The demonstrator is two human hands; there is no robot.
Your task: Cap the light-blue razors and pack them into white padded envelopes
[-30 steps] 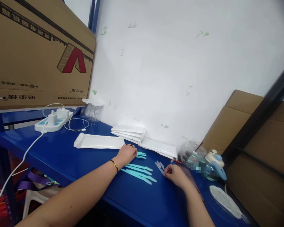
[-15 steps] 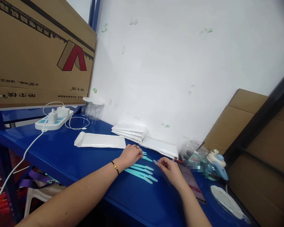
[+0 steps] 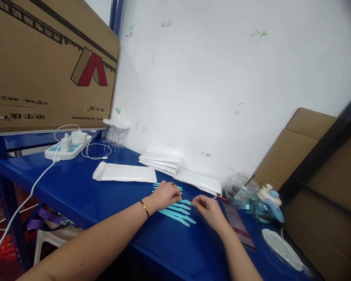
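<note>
On the blue table (image 3: 76, 187), a white padded mailer (image 3: 125, 172) lies beyond our left hand (image 3: 165, 194), whose drawn-in fingers hold one turquoise plastic stick (image 3: 187, 202) beside other sticks (image 3: 187, 219); our right hand (image 3: 209, 210), narrowed, meets its tip, though we cannot tell whether it grips.

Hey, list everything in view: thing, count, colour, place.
Wall: one, white, behind
Table: one, blue, centre
Cardboard: several panels, brown, both sides
Power strip: one, white, left
Chargers: two, white, on strip
Cables: several, white, left
Jars: two, clear, by wall
Pouches: several, white, table rear
Flat device: one, dark, right
Figurine: one, cream and blue, right
Oval mat: one, white, right
Strap: one, purple, lower left
Slim tools: several, teal, mid-table
Left hand: one, over tools
Right hand: one, at tool tip
</note>
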